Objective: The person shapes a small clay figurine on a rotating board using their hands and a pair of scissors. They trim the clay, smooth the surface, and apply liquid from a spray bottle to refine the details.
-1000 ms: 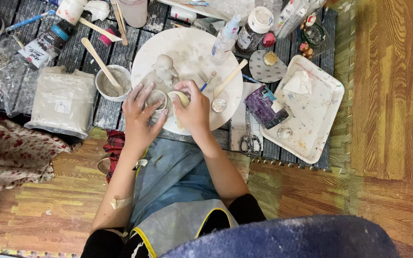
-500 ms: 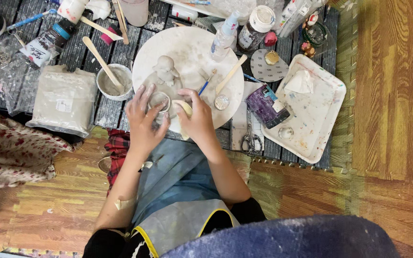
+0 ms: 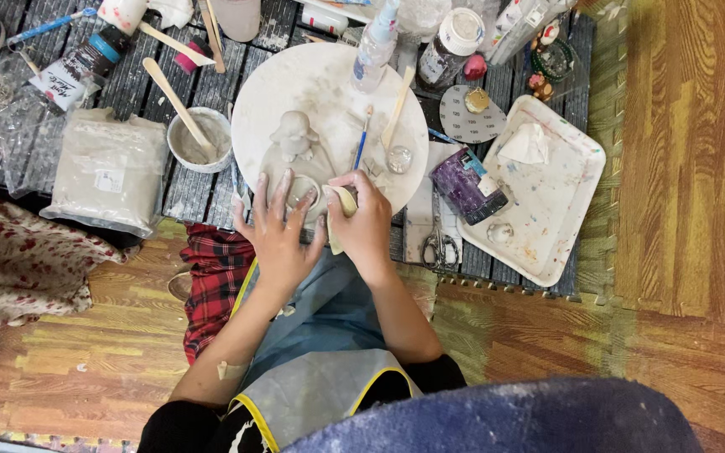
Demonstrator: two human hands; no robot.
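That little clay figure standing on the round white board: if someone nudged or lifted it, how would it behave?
The clay figure looks like unfired grey clay, so it is probably soft and easily dented or fragile. It stands upright on a narrow base on the round board, so a push might tip it. It probably feels heavy for its size.

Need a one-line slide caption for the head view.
Left hand steadies a small clay ring on the round board; right hand holds a sponge.

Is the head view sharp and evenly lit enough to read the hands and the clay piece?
Head view: soft, even light, no harsh glare or hard shadows; left hand, right hand and small clay ring read fairly sharp; blurred blue-grey shape fills the bottom edge; edges look slightly bowed.
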